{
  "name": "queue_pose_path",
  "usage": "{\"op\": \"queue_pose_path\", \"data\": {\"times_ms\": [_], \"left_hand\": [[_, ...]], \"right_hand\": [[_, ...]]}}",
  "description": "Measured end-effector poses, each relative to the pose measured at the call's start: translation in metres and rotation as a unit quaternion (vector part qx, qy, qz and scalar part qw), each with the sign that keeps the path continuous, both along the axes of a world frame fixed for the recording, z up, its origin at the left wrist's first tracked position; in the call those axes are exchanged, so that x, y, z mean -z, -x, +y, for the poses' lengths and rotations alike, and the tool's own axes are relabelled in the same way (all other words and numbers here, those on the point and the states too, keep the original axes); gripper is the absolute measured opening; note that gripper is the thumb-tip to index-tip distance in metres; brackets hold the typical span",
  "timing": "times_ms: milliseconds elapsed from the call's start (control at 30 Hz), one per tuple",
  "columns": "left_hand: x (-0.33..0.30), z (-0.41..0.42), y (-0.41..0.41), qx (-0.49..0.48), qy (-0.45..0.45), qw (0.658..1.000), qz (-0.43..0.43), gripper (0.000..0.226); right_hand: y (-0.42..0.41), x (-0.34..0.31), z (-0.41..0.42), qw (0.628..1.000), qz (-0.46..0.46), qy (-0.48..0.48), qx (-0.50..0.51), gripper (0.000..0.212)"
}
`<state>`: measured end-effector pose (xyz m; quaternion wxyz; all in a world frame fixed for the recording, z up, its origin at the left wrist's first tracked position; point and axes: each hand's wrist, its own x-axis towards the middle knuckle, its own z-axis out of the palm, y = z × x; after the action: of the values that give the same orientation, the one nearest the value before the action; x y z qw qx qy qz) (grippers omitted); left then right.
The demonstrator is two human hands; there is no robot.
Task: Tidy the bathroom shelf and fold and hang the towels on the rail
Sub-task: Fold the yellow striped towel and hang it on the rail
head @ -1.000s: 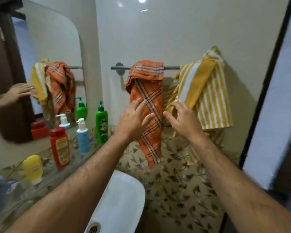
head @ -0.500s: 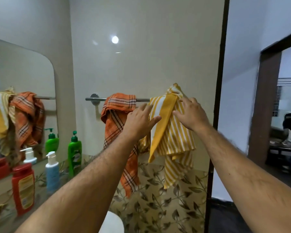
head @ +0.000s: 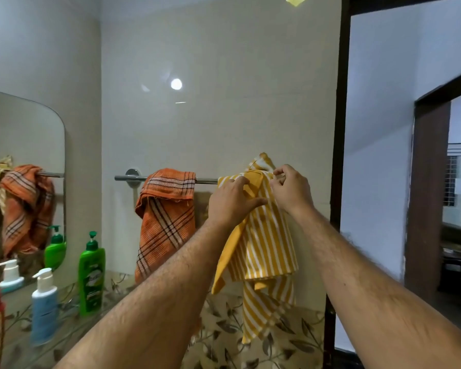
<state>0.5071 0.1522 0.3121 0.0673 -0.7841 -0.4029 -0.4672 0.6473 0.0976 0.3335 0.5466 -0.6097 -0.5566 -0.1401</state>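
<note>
Hands [head: 233, 201] now gripping yellow towel [head: 266, 251]

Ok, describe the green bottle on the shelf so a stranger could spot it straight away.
Find the wall mirror on the left; below it runs a glass shelf with pump bottles. The green bottle stands at the shelf's far end, nearest the orange checked towel. It is taller than the pale blue bottle beside it and the only bright green one; the green shape in the mirror is just its reflection.
</note>
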Motion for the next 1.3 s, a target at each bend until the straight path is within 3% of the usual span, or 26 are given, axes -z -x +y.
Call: {"op": "queue_pose_path", "data": {"times_ms": [100, 233, 367, 500, 700, 900, 1000, 1033, 1100, 1200, 1300], "left_hand": [[-0.003, 0.010, -0.016, -0.027, 0.022, 0.999, -0.034, 0.058], [-0.005, 0.020, -0.022, -0.009, 0.040, 0.995, -0.091, 0.018], [-0.014, 0.017, -0.016, 0.054, 0.111, 0.974, -0.191, 0.020], [-0.027, 0.000, -0.009, 0.140, 0.188, 0.911, -0.338, 0.028], [-0.032, -0.019, 0.009, 0.172, 0.230, 0.876, -0.387, 0.031], [-0.048, -0.050, 0.030, 0.288, 0.295, 0.838, -0.357, 0.037], [-0.056, -0.068, 0.035, 0.362, 0.318, 0.818, -0.315, 0.055], [-0.057, -0.074, 0.035, 0.385, 0.331, 0.810, -0.295, 0.053], [-0.057, -0.082, 0.038, 0.399, 0.352, 0.806, -0.261, 0.041], [-0.053, -0.080, 0.044, 0.376, 0.333, 0.828, -0.249, 0.040], [-0.041, -0.069, 0.044, 0.288, 0.283, 0.880, -0.250, 0.027]], "right_hand": [[-0.009, -0.003, 0.014, 1.000, 0.026, -0.012, -0.010, 0.019], [-0.018, -0.007, 0.027, 0.999, 0.032, -0.012, -0.037, 0.019], [-0.018, -0.011, 0.034, 0.999, 0.010, -0.001, -0.046, 0.022], [-0.010, -0.014, 0.039, 0.998, -0.037, 0.012, -0.051, 0.026], [0.003, -0.019, 0.033, 0.984, -0.130, 0.082, -0.095, 0.051], [0.013, -0.030, 0.023, 0.970, -0.171, 0.095, -0.146, 0.054], [0.019, -0.035, 0.012, 0.954, -0.210, 0.105, -0.188, 0.024], [0.020, -0.035, 0.009, 0.945, -0.237, 0.120, -0.190, 0.011], [0.021, -0.034, 0.002, 0.929, -0.300, 0.137, -0.166, 0.008], [0.018, -0.024, -0.001, 0.917, -0.371, 0.096, -0.110, 0.021], [0.017, -0.011, -0.004, 0.926, -0.335, 0.078, -0.152, 0.023]]}}
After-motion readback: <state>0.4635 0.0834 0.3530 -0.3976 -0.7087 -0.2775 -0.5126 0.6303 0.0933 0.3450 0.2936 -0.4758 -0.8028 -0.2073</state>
